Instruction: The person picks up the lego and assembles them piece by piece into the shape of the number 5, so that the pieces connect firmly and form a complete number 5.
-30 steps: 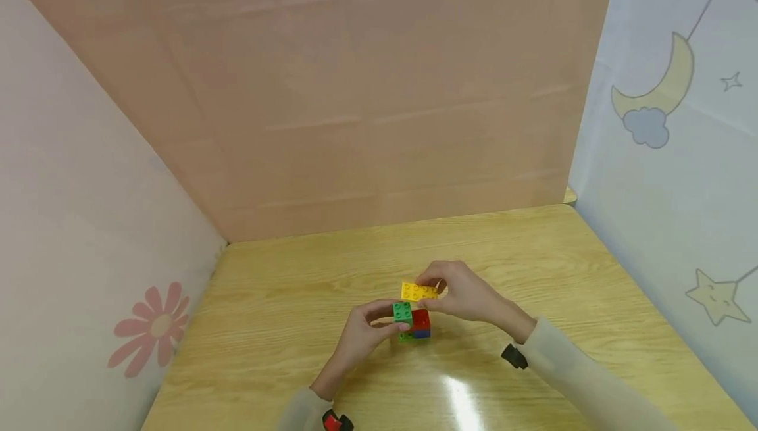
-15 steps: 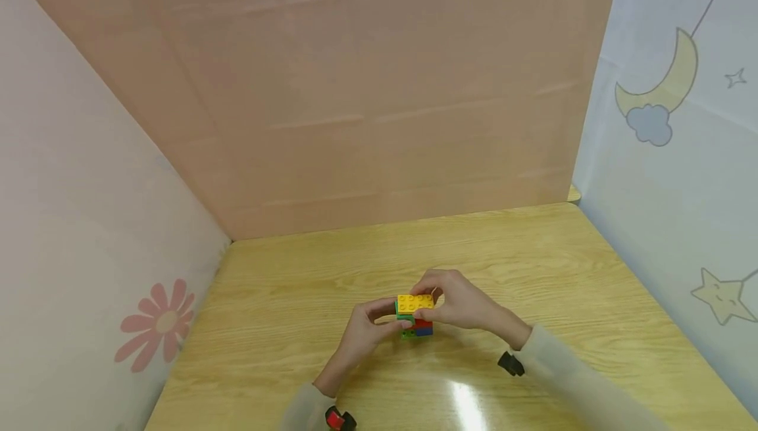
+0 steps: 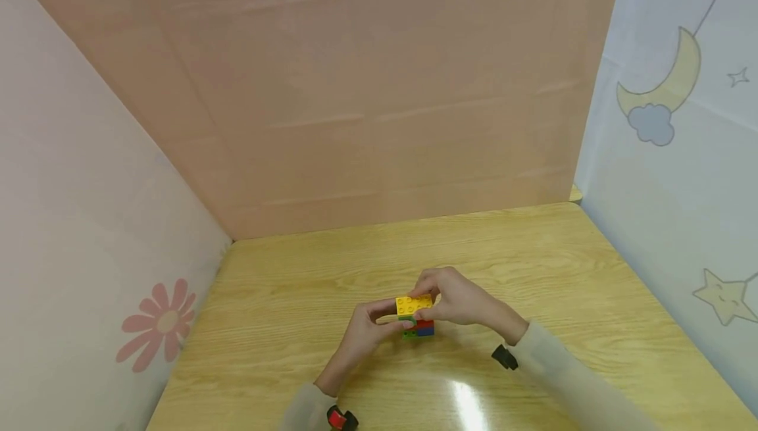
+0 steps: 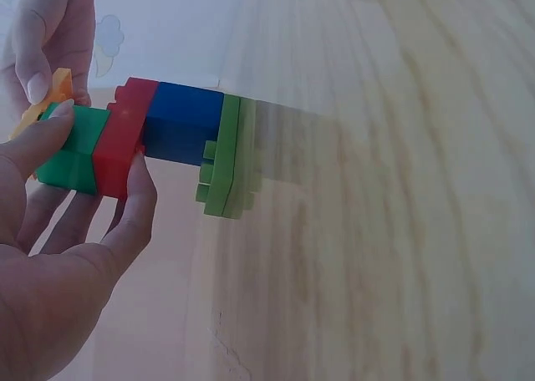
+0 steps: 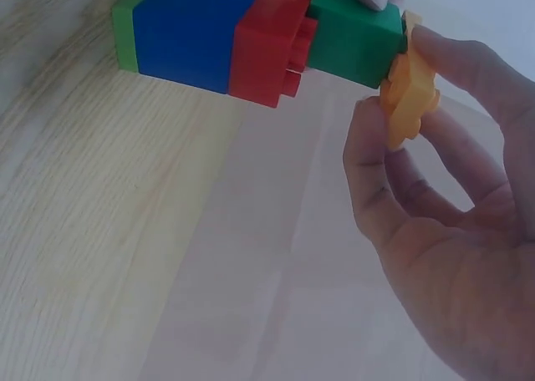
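A stack of toy building bricks stands on the wooden table. From the bottom it has a thin light green brick [image 4: 224, 164], a blue block [image 4: 184, 120], a red brick [image 4: 122, 139] and a green block [image 4: 73, 151]. My left hand [image 3: 362, 333] grips the green block between thumb and fingers, with one fingertip against the red brick. At the top, my right hand [image 3: 464, 301] pinches a thin yellow brick [image 5: 410, 93] by its edges. The yellow brick lies right at the green block's top and reaches out to the right, over the red brick.
The wooden table [image 3: 284, 286] runs back to a brown cloth wall [image 3: 379, 122]. Pale walls flank it, with a flower print [image 3: 160, 322] on the left and a moon print [image 3: 669, 82] on the right.
My right hand has brought the yellow brick from behind and above the stack down over the green block. My left hand keeps its grip with hardly any movement.
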A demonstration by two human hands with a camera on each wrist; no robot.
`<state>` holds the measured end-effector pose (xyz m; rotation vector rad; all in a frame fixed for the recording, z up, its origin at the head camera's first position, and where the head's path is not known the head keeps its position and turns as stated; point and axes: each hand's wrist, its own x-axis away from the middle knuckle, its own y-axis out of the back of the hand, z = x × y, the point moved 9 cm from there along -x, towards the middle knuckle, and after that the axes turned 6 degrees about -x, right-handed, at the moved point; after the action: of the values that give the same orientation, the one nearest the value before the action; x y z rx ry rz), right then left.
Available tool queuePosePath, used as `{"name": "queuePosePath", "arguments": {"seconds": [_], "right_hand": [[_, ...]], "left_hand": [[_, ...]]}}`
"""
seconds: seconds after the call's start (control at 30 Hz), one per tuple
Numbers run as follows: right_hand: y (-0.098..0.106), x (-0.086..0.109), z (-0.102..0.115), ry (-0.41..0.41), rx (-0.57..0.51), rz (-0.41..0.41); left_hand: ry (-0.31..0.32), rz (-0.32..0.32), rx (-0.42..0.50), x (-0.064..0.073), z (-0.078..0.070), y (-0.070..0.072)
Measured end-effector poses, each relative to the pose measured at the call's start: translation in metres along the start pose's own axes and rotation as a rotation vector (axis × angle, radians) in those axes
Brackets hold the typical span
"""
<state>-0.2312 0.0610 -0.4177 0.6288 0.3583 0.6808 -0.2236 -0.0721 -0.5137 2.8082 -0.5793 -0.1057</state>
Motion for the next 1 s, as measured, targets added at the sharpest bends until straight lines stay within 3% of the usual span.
{"name": "queuePosePath", "arguments": {"seconds": [0.27, 0.6, 1.0], "right_hand": [[-0.001, 0.002, -0.007, -0.062, -0.02, 0.013], [-0.004, -0.001, -0.012, -0.024, -0.057, 0.009], [-0.002, -0.005, -0.008, -0.008, 0.01, 0.034]], "left_hand": [[0.008, 0.017, -0.017, -0.001, 0.0, -0.003], [-0.018, 0.021, -0.023, 0.0, -0.002, 0.0], [0.001, 0.015, -0.032, -0.003, 0.0, 0.0]]}}
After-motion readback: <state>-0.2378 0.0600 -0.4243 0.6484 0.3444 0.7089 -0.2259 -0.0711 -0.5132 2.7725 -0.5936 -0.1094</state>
